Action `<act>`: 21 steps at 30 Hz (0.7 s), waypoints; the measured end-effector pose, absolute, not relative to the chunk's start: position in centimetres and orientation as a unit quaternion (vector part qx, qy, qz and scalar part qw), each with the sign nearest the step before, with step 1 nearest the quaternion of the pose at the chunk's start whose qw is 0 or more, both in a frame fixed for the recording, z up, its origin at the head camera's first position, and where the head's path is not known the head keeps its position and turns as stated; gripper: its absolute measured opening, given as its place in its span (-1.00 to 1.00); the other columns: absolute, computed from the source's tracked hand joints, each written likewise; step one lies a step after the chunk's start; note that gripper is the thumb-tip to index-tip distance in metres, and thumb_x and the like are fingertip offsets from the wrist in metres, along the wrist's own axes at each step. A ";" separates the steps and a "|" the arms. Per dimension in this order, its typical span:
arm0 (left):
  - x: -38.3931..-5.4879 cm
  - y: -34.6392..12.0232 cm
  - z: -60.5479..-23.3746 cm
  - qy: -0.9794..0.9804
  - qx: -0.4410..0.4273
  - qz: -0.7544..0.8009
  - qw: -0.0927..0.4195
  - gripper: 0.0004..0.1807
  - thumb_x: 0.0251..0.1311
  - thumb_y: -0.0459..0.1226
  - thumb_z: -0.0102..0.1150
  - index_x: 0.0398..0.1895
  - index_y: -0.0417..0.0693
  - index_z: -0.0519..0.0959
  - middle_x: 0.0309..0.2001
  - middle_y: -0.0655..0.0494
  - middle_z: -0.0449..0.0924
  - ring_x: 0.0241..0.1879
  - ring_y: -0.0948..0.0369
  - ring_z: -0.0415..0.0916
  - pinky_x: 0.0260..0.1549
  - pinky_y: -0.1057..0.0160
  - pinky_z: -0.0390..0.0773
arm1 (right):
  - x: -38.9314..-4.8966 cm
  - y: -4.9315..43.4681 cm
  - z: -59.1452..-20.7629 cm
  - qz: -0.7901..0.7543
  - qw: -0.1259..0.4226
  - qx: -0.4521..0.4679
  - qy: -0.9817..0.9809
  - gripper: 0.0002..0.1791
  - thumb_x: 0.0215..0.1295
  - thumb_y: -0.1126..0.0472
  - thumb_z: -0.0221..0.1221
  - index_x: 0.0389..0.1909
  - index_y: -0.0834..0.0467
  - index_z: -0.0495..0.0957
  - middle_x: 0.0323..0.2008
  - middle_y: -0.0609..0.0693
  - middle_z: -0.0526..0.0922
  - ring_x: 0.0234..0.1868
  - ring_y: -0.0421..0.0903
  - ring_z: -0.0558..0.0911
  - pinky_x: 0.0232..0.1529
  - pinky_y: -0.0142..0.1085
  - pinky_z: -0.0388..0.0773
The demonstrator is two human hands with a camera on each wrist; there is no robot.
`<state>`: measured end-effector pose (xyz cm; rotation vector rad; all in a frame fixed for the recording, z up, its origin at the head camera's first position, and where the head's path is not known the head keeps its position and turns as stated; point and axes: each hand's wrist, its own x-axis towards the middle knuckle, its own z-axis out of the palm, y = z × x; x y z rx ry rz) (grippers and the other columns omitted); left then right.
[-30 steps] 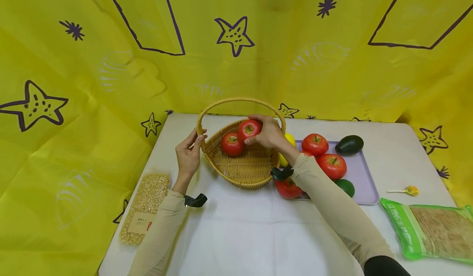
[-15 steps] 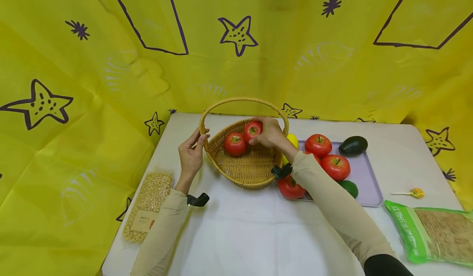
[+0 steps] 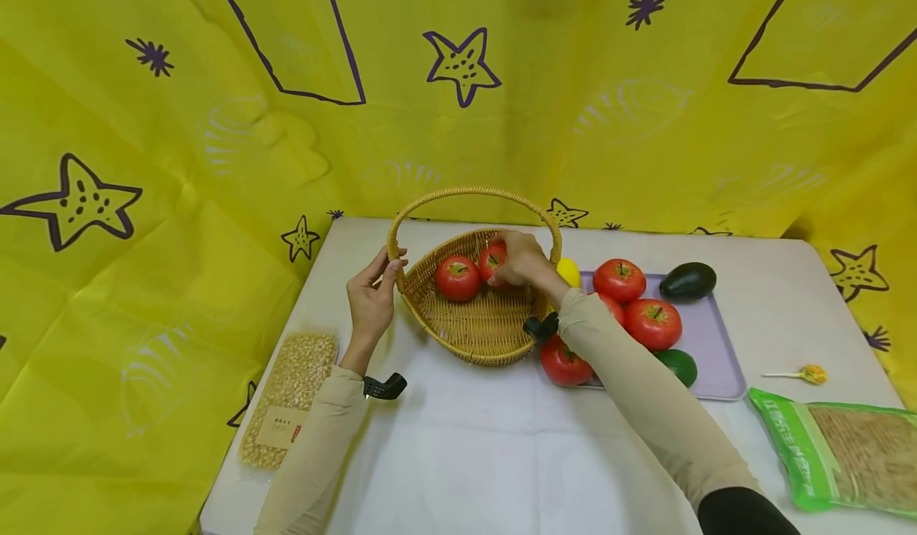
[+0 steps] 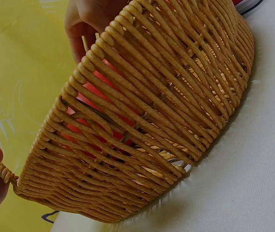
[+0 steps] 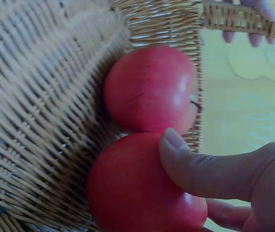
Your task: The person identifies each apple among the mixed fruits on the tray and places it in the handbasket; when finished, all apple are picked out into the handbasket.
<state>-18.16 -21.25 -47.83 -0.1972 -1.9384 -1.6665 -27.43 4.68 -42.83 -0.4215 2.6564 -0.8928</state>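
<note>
My left hand (image 3: 371,304) pinches the left end of the handle of a tan wicker basket (image 3: 473,340). One red apple (image 3: 458,279) sits inside against the far left wall. Just right of it, my right hand (image 3: 526,260) reaches under the handle and holds a second red apple (image 5: 137,188), down in the basket. In the right wrist view, the thumb (image 5: 200,169) lies on this apple's side, and the two apples meet. Seen from the left wrist, the basket's woven side (image 4: 142,106) fills the picture, with red showing through its gaps.
Right of the basket, a lilac tray (image 3: 709,352) bears several red fruits (image 3: 653,324), a dark avocado (image 3: 688,282) and a green fruit (image 3: 677,366). A yellow fruit (image 3: 568,272) shows beside the basket. Packed kernels (image 3: 286,400), a lollipop (image 3: 813,373) and a green-edged packet (image 3: 845,455) lie outward.
My right hand has lowered its apple into the basket, slightly right, beside the first apple. The left hand keeps its hold on the handle. The head view has shifted a little.
</note>
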 end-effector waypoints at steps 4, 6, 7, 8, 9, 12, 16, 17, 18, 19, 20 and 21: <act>-18.2 -21.3 -47.9 -0.722 -0.074 -0.626 0.286 -0.65 0.53 -0.40 0.18 0.30 -0.29 0.65 0.10 -0.33 0.74 0.04 -0.05 0.77 0.06 0.39 0.72 | -27.7 4.6 -43.1 -0.289 0.158 -0.150 0.932 -0.09 0.01 0.26 0.61 0.45 0.25 0.48 0.34 0.31 0.57 0.36 0.26 0.53 0.39 0.05 0.53; -18.2 -21.3 -47.9 -0.723 -0.072 -0.624 0.286 -0.64 0.53 -0.40 0.18 0.30 -0.29 0.64 0.11 -0.32 0.74 0.04 -0.05 0.77 0.06 0.39 0.72 | -27.8 4.5 -43.2 -0.284 0.159 -0.150 0.933 -0.09 0.02 0.25 0.61 0.45 0.24 0.48 0.33 0.31 0.58 0.34 0.26 0.54 0.38 0.05 0.53; -18.2 -21.3 -47.9 -0.724 -0.071 -0.624 0.286 -0.64 0.53 -0.40 0.19 0.30 -0.29 0.65 0.11 -0.32 0.74 0.04 -0.05 0.78 0.06 0.39 0.72 | -27.8 4.5 -43.2 -0.281 0.160 -0.150 0.934 -0.10 0.04 0.24 0.60 0.45 0.24 0.48 0.32 0.31 0.58 0.34 0.26 0.54 0.38 0.06 0.54; -18.1 -21.2 -47.9 -0.725 -0.071 -0.623 0.286 -0.64 0.53 -0.40 0.18 0.30 -0.28 0.65 0.11 -0.31 0.74 0.04 -0.07 0.77 0.06 0.39 0.72 | -27.8 4.5 -43.2 -0.277 0.162 -0.150 0.935 -0.10 0.05 0.23 0.60 0.46 0.24 0.47 0.33 0.31 0.58 0.34 0.26 0.54 0.38 0.06 0.53; -18.1 -21.2 -47.9 -0.725 -0.071 -0.623 0.286 -0.64 0.53 -0.40 0.19 0.30 -0.28 0.65 0.11 -0.31 0.74 0.04 -0.10 0.76 0.06 0.39 0.72 | -27.8 4.5 -43.2 -0.270 0.164 -0.151 0.937 -0.11 0.07 0.21 0.59 0.46 0.24 0.47 0.33 0.31 0.57 0.35 0.27 0.54 0.39 0.06 0.53; -18.1 -21.2 -47.9 -0.724 -0.071 -0.624 0.285 -0.65 0.53 -0.40 0.18 0.30 -0.27 0.65 0.11 -0.31 0.74 0.04 -0.19 0.74 0.06 0.39 0.72 | -27.7 4.5 -43.2 -0.251 0.168 -0.152 0.941 -0.11 0.13 0.15 0.57 0.48 0.23 0.44 0.35 0.31 0.57 0.38 0.28 0.52 0.43 0.06 0.49; -18.2 -21.2 -47.9 -0.726 -0.072 -0.622 0.283 -0.64 0.53 -0.41 0.17 0.30 -0.33 0.63 0.12 -0.33 0.73 0.05 -0.28 0.72 0.05 0.39 0.72 | -27.6 4.5 -43.0 -0.241 0.168 -0.154 0.944 -0.12 0.18 0.12 0.54 0.49 0.26 0.41 0.34 0.34 0.57 0.38 0.30 0.51 0.45 0.06 0.47; -18.2 -21.2 -47.9 -0.727 -0.072 -0.621 0.282 -0.64 0.53 -0.41 0.17 0.30 -0.33 0.63 0.12 -0.33 0.73 0.05 -0.28 0.71 0.05 0.39 0.72 | -27.6 4.5 -43.0 -0.243 0.169 -0.153 0.943 -0.12 0.19 0.13 0.54 0.49 0.27 0.40 0.33 0.35 0.56 0.38 0.30 0.51 0.44 0.07 0.47; -18.2 -21.2 -47.9 -0.727 -0.072 -0.621 0.282 -0.64 0.53 -0.42 0.17 0.30 -0.34 0.63 0.11 -0.33 0.73 0.05 -0.27 0.72 0.04 0.40 0.72 | -27.6 4.5 -43.0 -0.244 0.169 -0.154 0.942 -0.13 0.20 0.13 0.53 0.49 0.29 0.39 0.33 0.36 0.56 0.37 0.30 0.51 0.44 0.07 0.47; -18.2 -21.2 -47.9 -0.728 -0.072 -0.620 0.282 -0.64 0.53 -0.42 0.17 0.30 -0.33 0.64 0.11 -0.33 0.73 0.05 -0.26 0.72 0.04 0.40 0.72 | -27.5 4.5 -43.0 -0.246 0.169 -0.154 0.942 -0.13 0.21 0.13 0.52 0.49 0.30 0.38 0.33 0.37 0.55 0.38 0.30 0.50 0.44 0.07 0.47; -18.2 -21.3 -47.9 -0.728 -0.072 -0.620 0.283 -0.65 0.53 -0.42 0.17 0.30 -0.33 0.64 0.11 -0.34 0.73 0.05 -0.25 0.72 0.04 0.40 0.72 | -27.5 4.5 -42.9 -0.248 0.171 -0.153 0.941 -0.13 0.23 0.13 0.51 0.49 0.30 0.37 0.34 0.37 0.53 0.38 0.30 0.49 0.43 0.08 0.47; -18.3 -21.3 -47.9 -0.728 -0.072 -0.620 0.283 -0.65 0.52 -0.42 0.17 0.29 -0.34 0.64 0.11 -0.34 0.73 0.05 -0.24 0.73 0.05 0.39 0.72 | -27.5 4.5 -42.9 -0.250 0.171 -0.153 0.941 -0.13 0.24 0.13 0.50 0.50 0.31 0.37 0.34 0.38 0.51 0.38 0.30 0.49 0.43 0.08 0.48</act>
